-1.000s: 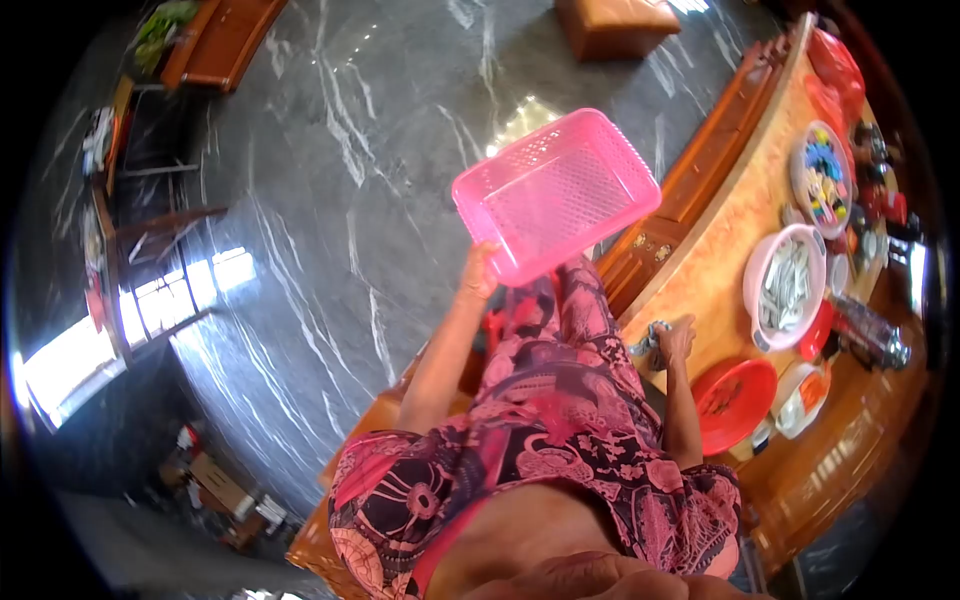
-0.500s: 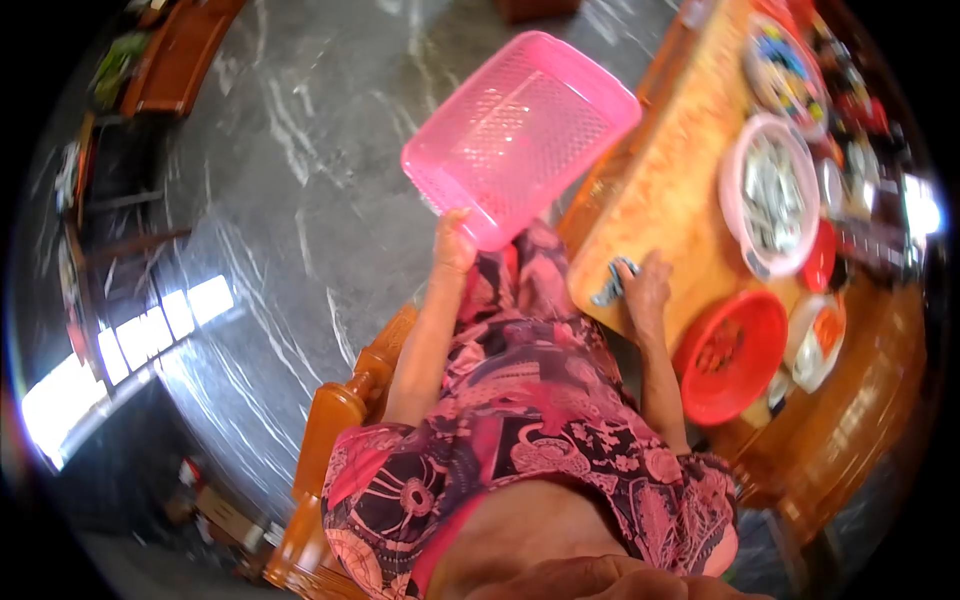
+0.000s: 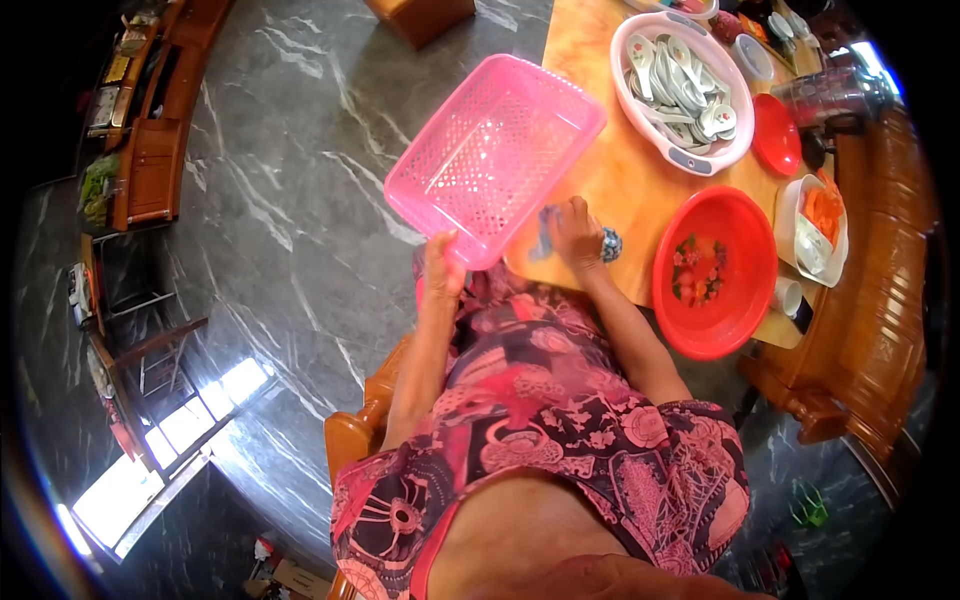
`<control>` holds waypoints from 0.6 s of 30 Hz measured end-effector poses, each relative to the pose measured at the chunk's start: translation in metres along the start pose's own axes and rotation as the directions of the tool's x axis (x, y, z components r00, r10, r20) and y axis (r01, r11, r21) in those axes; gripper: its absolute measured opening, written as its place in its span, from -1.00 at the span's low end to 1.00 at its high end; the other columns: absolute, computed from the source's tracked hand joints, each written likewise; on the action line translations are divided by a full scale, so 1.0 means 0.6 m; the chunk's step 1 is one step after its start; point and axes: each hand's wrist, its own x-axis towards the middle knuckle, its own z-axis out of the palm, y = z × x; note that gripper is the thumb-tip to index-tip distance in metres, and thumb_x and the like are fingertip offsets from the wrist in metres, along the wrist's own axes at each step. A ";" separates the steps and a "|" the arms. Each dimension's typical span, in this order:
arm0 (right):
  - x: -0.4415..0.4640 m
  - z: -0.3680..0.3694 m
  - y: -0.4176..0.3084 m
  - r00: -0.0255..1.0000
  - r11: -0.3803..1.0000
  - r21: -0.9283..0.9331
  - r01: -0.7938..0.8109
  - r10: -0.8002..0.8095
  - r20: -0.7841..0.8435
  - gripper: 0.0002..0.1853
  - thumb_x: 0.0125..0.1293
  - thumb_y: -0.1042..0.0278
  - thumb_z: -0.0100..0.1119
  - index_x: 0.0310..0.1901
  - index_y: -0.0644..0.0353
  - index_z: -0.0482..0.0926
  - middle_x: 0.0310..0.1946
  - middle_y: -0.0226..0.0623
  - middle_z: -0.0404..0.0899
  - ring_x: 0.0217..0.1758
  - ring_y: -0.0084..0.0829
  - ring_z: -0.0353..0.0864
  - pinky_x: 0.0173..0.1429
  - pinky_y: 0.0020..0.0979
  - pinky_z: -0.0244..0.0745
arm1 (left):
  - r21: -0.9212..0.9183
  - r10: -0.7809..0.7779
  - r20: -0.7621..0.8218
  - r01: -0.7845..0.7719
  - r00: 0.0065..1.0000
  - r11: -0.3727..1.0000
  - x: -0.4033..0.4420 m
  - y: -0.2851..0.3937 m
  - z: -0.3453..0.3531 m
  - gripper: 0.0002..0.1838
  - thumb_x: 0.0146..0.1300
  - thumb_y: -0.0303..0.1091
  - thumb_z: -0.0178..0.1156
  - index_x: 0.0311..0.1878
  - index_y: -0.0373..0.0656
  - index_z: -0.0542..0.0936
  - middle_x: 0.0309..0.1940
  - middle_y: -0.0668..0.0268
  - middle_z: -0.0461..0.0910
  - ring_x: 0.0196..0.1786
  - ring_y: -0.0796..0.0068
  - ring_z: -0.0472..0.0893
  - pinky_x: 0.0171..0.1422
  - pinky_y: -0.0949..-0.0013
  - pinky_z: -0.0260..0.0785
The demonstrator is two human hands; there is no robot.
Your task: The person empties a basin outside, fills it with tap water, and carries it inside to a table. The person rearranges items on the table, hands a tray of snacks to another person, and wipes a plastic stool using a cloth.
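Observation:
A pink perforated plastic basket (image 3: 497,150) is held up over the floor and the table's near edge. My left hand (image 3: 444,265) grips its near corner. Over the tabletop (image 3: 590,180), my right hand (image 3: 577,236) is closed around a bluish patterned cloth (image 3: 611,245), which sticks out on both sides of the fingers. To the right of that hand is a red basin (image 3: 715,272) with a floral print on its bottom. A pink-white oval basin (image 3: 683,93) full of white spoons (image 3: 680,85) stands farther back on the table.
A small red dish (image 3: 776,135) and a white container (image 3: 812,230) with an orange bag are on the table's right side. A carved wooden bench (image 3: 872,270) lies beyond. Behind my left arm is a wooden chair (image 3: 352,440). A brown stool (image 3: 425,18) stands at the top.
The view has turned, and the table with its basins now appears nearer the middle. The pink basket has shifted left in view, still in my left hand. My right hand has moved left with the cloth.

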 end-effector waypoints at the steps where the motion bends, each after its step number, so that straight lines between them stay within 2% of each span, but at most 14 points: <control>1: -0.006 -0.004 0.005 1.000 1.000 -0.016 -0.007 0.007 -0.004 -0.76 -0.09 0.33 0.17 -0.36 0.17 0.39 -0.41 -0.27 0.36 -0.52 -0.29 0.45 -0.48 -0.33 0.36 | -0.002 0.011 -0.004 -0.011 1.000 1.000 -0.007 -0.013 -0.012 -0.44 -0.09 -0.48 0.16 0.07 -0.33 0.31 -0.03 0.10 0.44 0.07 0.16 0.43 0.25 0.11 0.22; 5: -0.007 -0.003 0.026 0.997 1.000 -0.006 -0.006 0.006 -0.072 -0.79 -0.07 0.31 0.17 -0.41 0.14 0.38 -0.45 -0.29 0.34 -0.55 -0.30 0.44 -0.51 -0.33 0.34 | 0.032 0.067 0.034 -0.068 0.997 0.997 -0.044 -0.013 -0.003 -0.47 -0.10 -0.47 0.17 0.03 -0.32 0.34 -0.07 0.12 0.46 0.05 0.17 0.43 0.24 0.11 0.23; 11: 0.011 0.008 0.054 0.995 1.000 -0.009 -0.014 0.013 -0.095 -0.80 -0.04 0.25 0.19 -0.44 0.12 0.40 -0.46 -0.30 0.36 -0.54 -0.32 0.45 -0.48 -0.35 0.37 | -0.021 0.027 -0.018 -0.027 0.999 0.999 -0.040 -0.012 -0.004 -0.50 -0.12 -0.46 0.18 -0.02 -0.31 0.35 -0.12 0.11 0.47 0.02 0.16 0.44 0.24 0.06 0.21; 18: 0.012 0.010 0.067 0.996 0.997 0.072 -0.017 0.023 -0.086 -0.79 -0.02 0.22 0.18 -0.45 0.14 0.42 -0.43 -0.27 0.38 -0.56 -0.28 0.44 -0.49 -0.32 0.38 | -0.013 0.027 0.064 -0.026 0.998 1.000 -0.040 -0.020 -0.001 -0.41 -0.12 -0.44 0.18 0.07 -0.33 0.29 -0.02 0.04 0.43 0.09 0.10 0.40 0.28 0.01 0.15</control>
